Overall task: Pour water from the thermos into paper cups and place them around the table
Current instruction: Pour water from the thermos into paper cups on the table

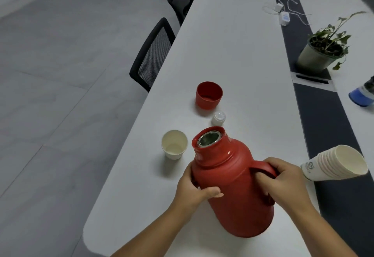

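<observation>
A red thermos [234,180] with its mouth uncovered stands near the front of the white table [232,54], leaning a little to the left. My right hand [283,182] grips its handle. My left hand [194,190] holds the left side of its body, thumb across the front. A single paper cup [174,144] stands upright just left of the thermos mouth; whether it contains water is unclear. The red thermos cap [208,95] sits mouth-up further back, and the white stopper [218,118] stands between cap and thermos.
A stack of paper cups [336,165] lies on its side at the right, on the dark centre strip [332,115]. A potted plant [321,52], a blue object [362,95] and white chargers with cables [283,14] sit further back. Black mesh chairs [153,54] line the table's left edge.
</observation>
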`<state>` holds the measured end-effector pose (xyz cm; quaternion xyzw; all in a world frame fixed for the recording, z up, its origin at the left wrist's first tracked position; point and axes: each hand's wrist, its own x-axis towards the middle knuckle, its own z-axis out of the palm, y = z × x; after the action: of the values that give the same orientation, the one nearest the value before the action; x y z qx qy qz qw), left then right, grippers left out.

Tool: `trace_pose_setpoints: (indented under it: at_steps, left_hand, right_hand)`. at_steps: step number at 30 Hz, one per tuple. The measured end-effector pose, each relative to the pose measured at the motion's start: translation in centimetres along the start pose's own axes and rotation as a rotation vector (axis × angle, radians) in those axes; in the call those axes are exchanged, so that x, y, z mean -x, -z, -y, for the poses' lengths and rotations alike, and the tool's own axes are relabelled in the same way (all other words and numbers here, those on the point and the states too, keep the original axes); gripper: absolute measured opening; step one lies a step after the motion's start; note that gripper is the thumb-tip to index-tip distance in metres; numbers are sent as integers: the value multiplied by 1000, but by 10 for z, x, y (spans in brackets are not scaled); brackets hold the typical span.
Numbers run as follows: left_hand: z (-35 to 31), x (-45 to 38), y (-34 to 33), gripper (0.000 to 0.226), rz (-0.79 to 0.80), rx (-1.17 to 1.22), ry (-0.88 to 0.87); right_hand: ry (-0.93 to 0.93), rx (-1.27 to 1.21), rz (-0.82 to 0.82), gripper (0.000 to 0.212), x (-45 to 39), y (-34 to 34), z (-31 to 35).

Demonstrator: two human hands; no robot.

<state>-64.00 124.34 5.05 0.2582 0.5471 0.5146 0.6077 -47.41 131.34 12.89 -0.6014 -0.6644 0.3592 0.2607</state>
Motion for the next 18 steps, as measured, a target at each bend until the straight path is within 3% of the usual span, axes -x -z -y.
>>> trace_pose_setpoints:
  at_steps: [10,15,18]
  left_hand:
    - [3,-3,14,84,15,87,5]
    - [5,-7,18,74,58,140,15]
    - [7,-9,19,82,78,176,6]
  right_hand:
    - [9,105,14,19,-7,-15,17]
    - [20,164,31,12,-12,-19,24]
    - [11,194,40,13,-16,-21,25]
